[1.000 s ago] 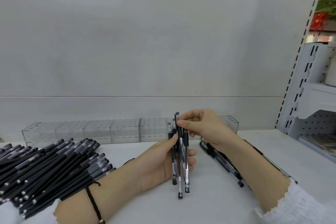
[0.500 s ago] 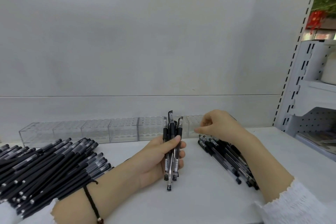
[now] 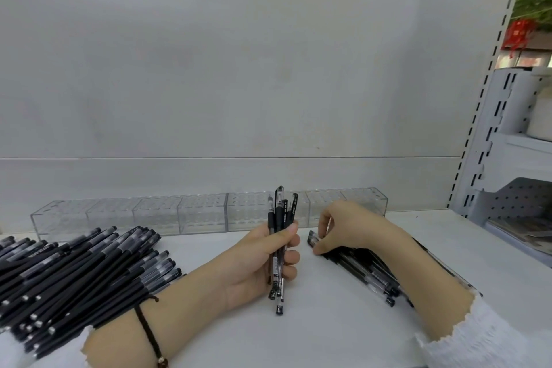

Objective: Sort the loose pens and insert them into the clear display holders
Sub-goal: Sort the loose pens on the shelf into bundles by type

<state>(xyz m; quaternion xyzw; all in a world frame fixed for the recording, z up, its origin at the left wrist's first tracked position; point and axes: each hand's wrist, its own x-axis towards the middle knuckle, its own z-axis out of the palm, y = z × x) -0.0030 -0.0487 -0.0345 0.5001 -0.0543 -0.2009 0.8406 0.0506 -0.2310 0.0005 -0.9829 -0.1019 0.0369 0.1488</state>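
My left hand grips a small upright bundle of clear-barrelled black pens at the middle of the white shelf. My right hand reaches down onto a pile of similar pens on the right, its fingertips pinching the cap end of one pen at the pile's near-left end. A row of clear display holders stands along the back wall, with no pens visible in them. A big heap of black pens lies on the left.
The white shelf surface runs to a white back panel. At the right stands a slotted upright and a perforated grey shelf unit with some flat items on it.
My right hand left the top of the bundle, moved right and dropped onto the right pile. The bundle in my left hand stays upright, with its pens slightly evened up.
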